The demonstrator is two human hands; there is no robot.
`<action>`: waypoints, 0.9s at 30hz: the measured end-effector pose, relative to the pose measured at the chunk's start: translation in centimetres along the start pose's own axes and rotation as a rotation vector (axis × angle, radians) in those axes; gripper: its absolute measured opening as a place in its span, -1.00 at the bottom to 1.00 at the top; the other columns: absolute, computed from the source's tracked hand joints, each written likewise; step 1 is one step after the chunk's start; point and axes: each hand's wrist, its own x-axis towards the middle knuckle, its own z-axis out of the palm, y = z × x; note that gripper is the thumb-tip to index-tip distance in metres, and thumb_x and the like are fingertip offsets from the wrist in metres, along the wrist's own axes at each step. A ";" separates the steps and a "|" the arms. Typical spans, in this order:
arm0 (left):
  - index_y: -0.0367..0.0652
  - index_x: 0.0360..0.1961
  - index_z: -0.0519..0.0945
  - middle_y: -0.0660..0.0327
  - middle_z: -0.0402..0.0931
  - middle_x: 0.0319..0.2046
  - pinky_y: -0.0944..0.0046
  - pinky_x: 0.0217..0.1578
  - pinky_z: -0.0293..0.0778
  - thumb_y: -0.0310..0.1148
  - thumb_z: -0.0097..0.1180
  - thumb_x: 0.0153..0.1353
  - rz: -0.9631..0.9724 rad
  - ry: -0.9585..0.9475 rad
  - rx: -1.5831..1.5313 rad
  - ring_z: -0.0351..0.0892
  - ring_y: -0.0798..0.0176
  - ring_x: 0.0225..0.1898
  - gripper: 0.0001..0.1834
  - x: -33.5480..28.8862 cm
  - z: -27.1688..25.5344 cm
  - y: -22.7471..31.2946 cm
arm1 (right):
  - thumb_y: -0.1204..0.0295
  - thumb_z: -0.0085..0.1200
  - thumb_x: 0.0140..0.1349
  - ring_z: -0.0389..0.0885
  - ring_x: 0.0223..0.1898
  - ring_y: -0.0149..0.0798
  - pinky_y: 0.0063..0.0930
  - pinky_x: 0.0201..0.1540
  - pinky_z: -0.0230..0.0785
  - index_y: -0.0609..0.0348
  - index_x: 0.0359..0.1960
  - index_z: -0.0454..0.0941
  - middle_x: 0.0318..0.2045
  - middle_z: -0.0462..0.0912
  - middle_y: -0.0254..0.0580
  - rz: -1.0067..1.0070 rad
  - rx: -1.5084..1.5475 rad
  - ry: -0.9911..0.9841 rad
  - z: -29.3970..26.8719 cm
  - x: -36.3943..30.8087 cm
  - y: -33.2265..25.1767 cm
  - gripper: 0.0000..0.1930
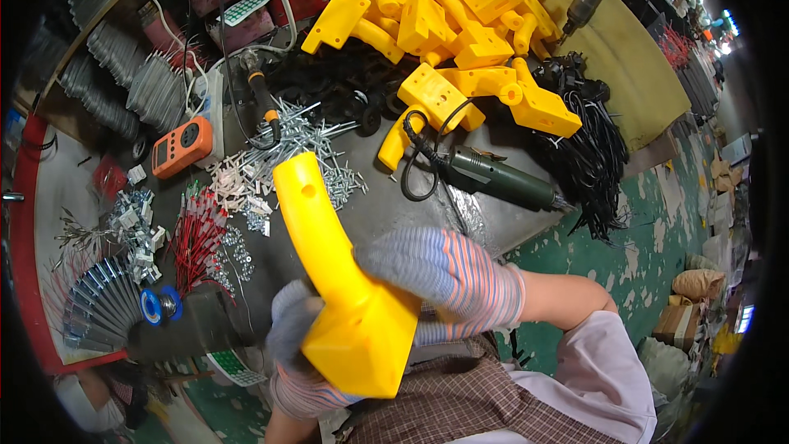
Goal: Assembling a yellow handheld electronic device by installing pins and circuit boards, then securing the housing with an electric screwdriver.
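Note:
Both my hands wear striped knit gloves and hold a yellow plastic housing with a boxy body and a curved handle. Its handle points up and away from me, showing a hole near the end. My left hand is closed around the left side of the boxy part, partly hidden behind it. From the right, my right hand grips where handle meets body. Long metal screws lie piled beyond the handle's tip. A dark green corded power tool rests past my right hand.
Yellow housings are heaped at the back, beside black cables. A tool hangs at upper right. On the left are an orange meter, a soldering iron, red wires, a solder spool and metal strips.

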 end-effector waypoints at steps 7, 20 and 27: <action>-0.26 0.04 0.42 -0.05 0.57 -0.17 0.16 -0.14 0.53 0.00 0.35 0.04 -0.483 0.214 -0.536 0.61 0.11 -0.19 -0.31 0.1 -1.0 -0.1 | 0.24 0.09 0.05 0.54 -0.02 -0.06 -0.13 -0.01 0.37 0.21 0.12 0.46 0.00 0.54 -0.09 0.024 -0.241 0.072 3.4 0.0 -1.9 -0.44; -0.26 0.09 0.40 -0.05 0.57 -0.17 0.14 -0.16 0.52 -0.01 0.38 0.02 -0.200 0.178 -0.015 0.60 0.12 -0.19 -0.27 -2.5 -10.7 -1.2 | 0.08 0.18 0.11 0.44 -0.50 -0.15 -0.26 -0.41 0.26 0.30 0.15 0.44 -0.47 0.42 -0.21 -0.239 0.114 -0.063 1.0 3.4 -1.4 -0.35; -0.26 0.11 0.38 -0.05 0.57 -0.17 0.14 -0.17 0.52 -0.02 0.40 0.02 -0.048 0.241 0.292 0.60 0.13 -0.19 -0.24 -6.0 -14.5 -1.2 | 0.10 0.39 -0.19 0.50 -0.09 -0.07 -0.22 -0.03 0.34 0.03 0.14 0.48 -0.17 0.55 -0.15 0.040 -0.928 0.051 -6.2 9.1 7.8 -0.25</action>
